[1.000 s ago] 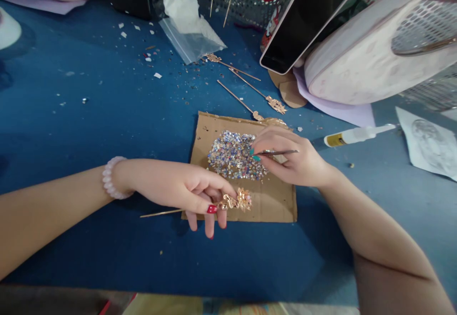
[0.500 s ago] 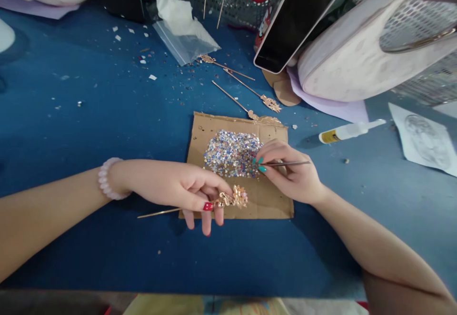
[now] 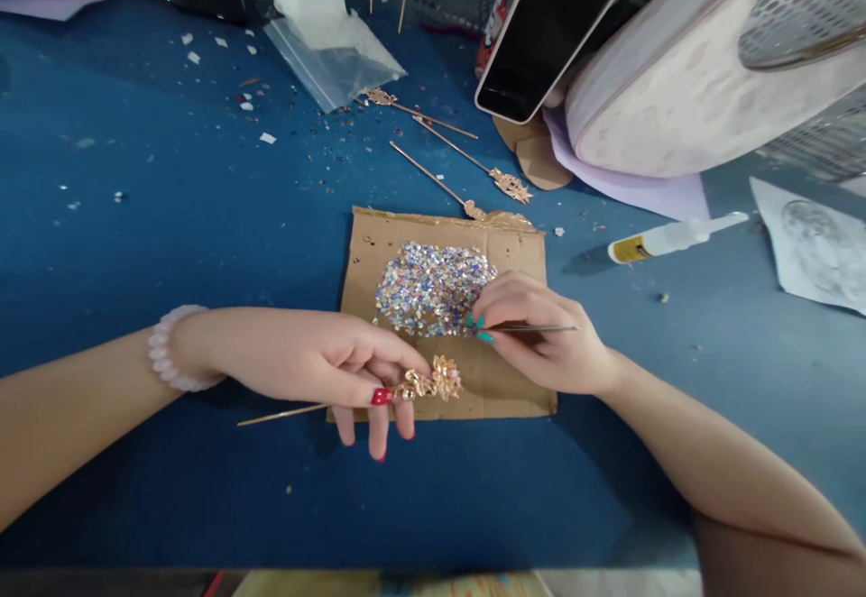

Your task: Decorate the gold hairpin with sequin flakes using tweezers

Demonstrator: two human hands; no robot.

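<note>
My left hand (image 3: 325,367) is closed on a gold hair stick (image 3: 426,385), its flower-shaped head pointing right over the lower edge of a brown cardboard sheet (image 3: 520,254). My right hand (image 3: 541,344) pinches a thin metal pick (image 3: 534,328), with the fingertips at the right edge of a pile of small shiny rhinestones (image 3: 429,286) spread on the cardboard. The two hands are a short distance apart.
Three more gold hair sticks (image 3: 439,142) lie beyond the cardboard on the blue table (image 3: 169,218). A white glue bottle (image 3: 669,238) lies to the right, beside a printed paper (image 3: 815,250). A dark-screened phone (image 3: 548,24), a pink bag (image 3: 690,101) and a plastic bag (image 3: 328,60) stand at the back.
My right hand has slid down and a little left along the rhinestone pile with the pick. The left hand keeps hold of the hair stick, almost still. The view has shifted slightly.
</note>
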